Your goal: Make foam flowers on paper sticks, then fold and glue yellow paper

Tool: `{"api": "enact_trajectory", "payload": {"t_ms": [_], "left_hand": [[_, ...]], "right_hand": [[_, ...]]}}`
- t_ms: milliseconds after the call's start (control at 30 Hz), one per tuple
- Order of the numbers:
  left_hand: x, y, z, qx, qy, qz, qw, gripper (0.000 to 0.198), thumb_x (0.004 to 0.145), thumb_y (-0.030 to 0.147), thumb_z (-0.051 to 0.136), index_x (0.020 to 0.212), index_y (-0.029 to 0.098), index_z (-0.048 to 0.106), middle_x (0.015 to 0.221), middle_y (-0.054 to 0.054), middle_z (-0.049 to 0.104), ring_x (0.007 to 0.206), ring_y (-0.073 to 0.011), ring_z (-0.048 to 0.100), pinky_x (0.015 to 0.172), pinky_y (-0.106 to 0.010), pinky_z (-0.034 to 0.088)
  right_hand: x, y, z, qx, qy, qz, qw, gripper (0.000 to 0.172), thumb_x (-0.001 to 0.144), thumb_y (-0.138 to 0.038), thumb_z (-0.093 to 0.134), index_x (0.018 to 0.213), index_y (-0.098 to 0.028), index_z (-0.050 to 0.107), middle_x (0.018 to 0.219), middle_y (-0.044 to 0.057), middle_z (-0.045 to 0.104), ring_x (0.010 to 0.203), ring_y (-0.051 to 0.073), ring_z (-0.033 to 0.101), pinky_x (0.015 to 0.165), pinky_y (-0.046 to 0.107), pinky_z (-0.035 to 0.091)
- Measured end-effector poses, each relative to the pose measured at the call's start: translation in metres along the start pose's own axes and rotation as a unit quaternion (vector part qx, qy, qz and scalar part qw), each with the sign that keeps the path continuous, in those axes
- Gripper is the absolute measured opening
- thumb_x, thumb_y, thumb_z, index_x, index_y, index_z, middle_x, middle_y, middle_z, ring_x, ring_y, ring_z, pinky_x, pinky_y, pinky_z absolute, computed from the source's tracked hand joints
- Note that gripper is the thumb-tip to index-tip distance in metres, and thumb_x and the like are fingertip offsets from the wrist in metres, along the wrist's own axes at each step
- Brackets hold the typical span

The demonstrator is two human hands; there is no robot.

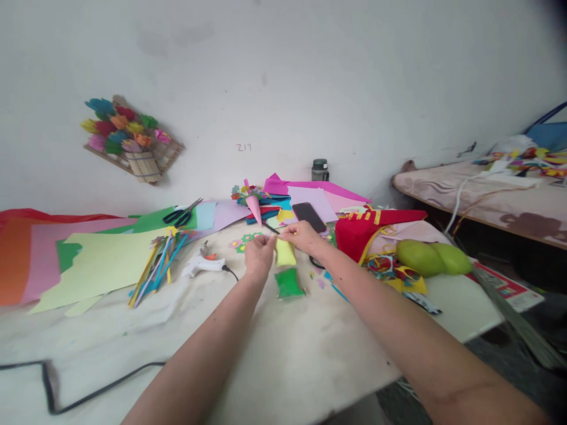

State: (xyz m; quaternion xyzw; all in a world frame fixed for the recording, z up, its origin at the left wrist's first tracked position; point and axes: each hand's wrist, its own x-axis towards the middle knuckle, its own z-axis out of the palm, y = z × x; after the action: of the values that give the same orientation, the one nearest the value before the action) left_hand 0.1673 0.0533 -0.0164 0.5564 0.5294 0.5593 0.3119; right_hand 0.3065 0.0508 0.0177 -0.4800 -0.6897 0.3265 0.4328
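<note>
The table [277, 354] bears a yellow packet [286, 254] just below the fingers [266, 241].

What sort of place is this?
Probably a home or small workshop craft table: sheets of colored paper, a white glue gun and dark-handled scissors lie on it, with a paper-flower decoration hung on the wall behind.

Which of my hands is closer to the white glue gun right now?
Left. Your left hand is just to the right of the glue gun; your right hand is farther right, beyond the left one.
</note>
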Motion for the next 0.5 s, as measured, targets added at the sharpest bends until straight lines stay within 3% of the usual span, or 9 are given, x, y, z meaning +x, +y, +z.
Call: {"api": "enact_trajectory", "payload": {"t_ms": [100, 200, 367, 500], "left_hand": [[0.000, 0.004, -0.003, -0.029, 0.010, -0.013, 0.999, 0.027, 0.060, 0.041, 0.063, 0.054, 0.015, 0.061, 0.049, 0.000, 0.055, 0.048, -0.0105, 0.048, 0.047, -0.021, 0.036], [-0.003, 0.012, -0.004, -0.088, -0.011, -0.052, 0.995, 0.031, 0.058, 0.043, 0.065, 0.063, 0.013, 0.064, 0.056, -0.002, 0.060, 0.051, -0.0112, 0.052, 0.050, -0.022, 0.040], [-0.008, 0.021, -0.008, -0.117, -0.034, -0.088, 0.989, 0.035, 0.060, 0.045, 0.062, 0.068, 0.011, 0.062, 0.070, -0.009, 0.064, 0.056, -0.0128, 0.057, 0.053, -0.024, 0.045], [-0.007, 0.014, -0.015, 0.032, -0.169, -0.095, 0.981, 0.031, 0.058, 0.042, 0.064, 0.063, 0.013, 0.060, 0.071, -0.009, 0.064, 0.059, -0.0142, 0.057, 0.052, -0.024, 0.043]], "right_hand": [[0.001, 0.004, 0.000, 0.067, -0.015, 0.028, 0.997, 0.021, 0.068, -0.033, 0.057, 0.066, -0.013, 0.063, 0.058, -0.002, 0.053, 0.051, 0.008, 0.043, 0.048, 0.020, 0.035], [0.004, 0.011, -0.004, 0.069, -0.012, 0.041, 0.997, 0.021, 0.066, -0.033, 0.059, 0.065, -0.013, 0.063, 0.052, -0.003, 0.051, 0.046, 0.007, 0.041, 0.045, 0.019, 0.034], [0.013, 0.024, -0.017, 0.063, 0.046, 0.025, 0.997, 0.015, 0.065, -0.027, 0.061, 0.061, -0.012, 0.062, 0.049, -0.003, 0.051, 0.045, 0.007, 0.043, 0.045, 0.019, 0.036], [0.016, 0.027, -0.026, 0.104, 0.098, 0.054, 0.988, 0.009, 0.066, -0.019, 0.059, 0.059, -0.013, 0.060, 0.049, -0.003, 0.052, 0.043, 0.006, 0.044, 0.044, 0.018, 0.038]]}}
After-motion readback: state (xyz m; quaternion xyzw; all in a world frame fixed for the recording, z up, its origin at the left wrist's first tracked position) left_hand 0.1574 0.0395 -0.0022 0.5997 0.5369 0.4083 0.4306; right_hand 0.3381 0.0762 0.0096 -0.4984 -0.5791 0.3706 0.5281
